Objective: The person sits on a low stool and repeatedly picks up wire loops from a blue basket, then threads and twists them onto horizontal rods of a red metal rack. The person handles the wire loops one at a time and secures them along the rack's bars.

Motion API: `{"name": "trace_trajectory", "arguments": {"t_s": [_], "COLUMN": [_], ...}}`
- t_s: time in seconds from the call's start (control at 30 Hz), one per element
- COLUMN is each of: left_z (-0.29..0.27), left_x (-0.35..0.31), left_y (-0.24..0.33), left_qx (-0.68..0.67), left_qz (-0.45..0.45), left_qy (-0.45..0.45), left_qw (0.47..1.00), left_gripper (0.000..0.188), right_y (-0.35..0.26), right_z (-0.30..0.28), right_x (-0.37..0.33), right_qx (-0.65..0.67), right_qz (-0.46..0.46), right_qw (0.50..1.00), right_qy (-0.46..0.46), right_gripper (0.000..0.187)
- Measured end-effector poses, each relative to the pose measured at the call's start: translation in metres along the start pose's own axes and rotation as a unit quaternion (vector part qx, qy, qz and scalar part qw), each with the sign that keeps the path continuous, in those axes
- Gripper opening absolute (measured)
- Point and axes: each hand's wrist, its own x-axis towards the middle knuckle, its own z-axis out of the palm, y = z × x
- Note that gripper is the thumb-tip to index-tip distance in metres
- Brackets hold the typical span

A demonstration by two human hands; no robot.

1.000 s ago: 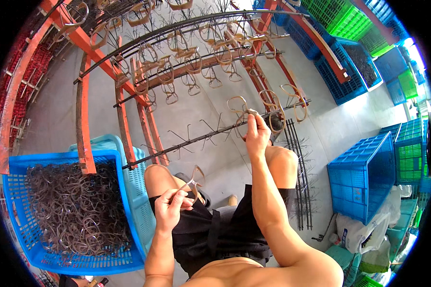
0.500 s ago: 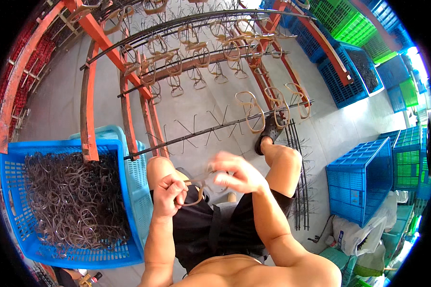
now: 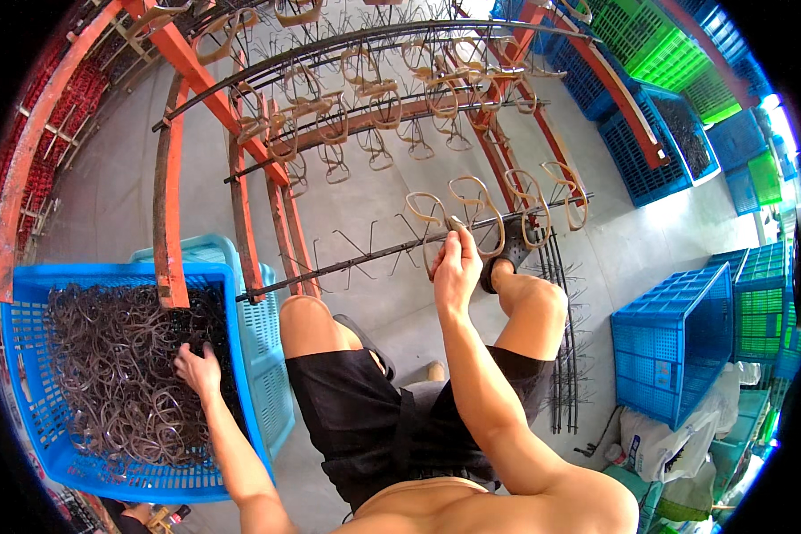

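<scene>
Now a brown looped frame point(image 3: 442, 210) is being pinched by the closed thumb and fingers of the right hand point(image 3: 457, 262), at the hooked rod point(image 3: 356, 262). Over in the blue crate point(image 3: 107, 275), the frame heap point(image 3: 120, 374) is met by the left hand point(image 3: 199, 369), fingers loosely curled; whether anything is gripped cannot be told.

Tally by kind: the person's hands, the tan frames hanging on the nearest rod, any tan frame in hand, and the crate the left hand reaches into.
Hands: 2 (left hand, right hand)
Tan frames hanging on nearest rod: 3
Held tan frame: 1
Blue crate: 1
Total: 7
</scene>
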Motion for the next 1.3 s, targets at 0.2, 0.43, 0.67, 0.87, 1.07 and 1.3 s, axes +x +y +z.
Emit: {"name": "trace_trajectory", "arguments": {"t_s": [0.2,0.43,0.67,0.87,1.07,1.3], "left_z": [0.084,0.055,0.028,-0.013,-0.015,-0.018], "left_x": [0.040,0.022,0.019,-0.010,-0.014,-0.016], "left_y": [-0.060,-0.026,-0.033,-0.016,-0.018,-0.046], "left_qx": [-0.140,-0.190,-0.404,-0.552,-0.398,-0.291], "left_qz": [0.010,0.054,0.032,0.061,0.132,0.143], "left_qy": [-0.047,0.114,0.140,-0.043,-0.080,0.037], "left_qw": [0.989,0.974,0.903,0.831,0.904,0.945], "left_gripper": [0.045,0.029,0.024,0.044,0.028,0.017], "right_y": [0.003,0.004,0.012,0.008,0.005,-0.007], "right_z": [0.001,0.006,0.013,0.009,0.000,-0.001], "right_x": [0.000,0.000,-0.012,-0.006,0.008,-0.023], "right_qx": [0.034,0.031,-0.078,-0.207,-0.178,-0.482], "right_qz": [0.013,-0.019,-0.042,-0.148,-0.095,-0.281], "right_qw": [0.999,0.999,0.993,0.965,0.978,0.828], "right_qy": [-0.006,-0.001,-0.080,-0.067,-0.060,-0.056], "right_gripper": [0.021,0.016,0.027,0.023,0.023,0.030]}}
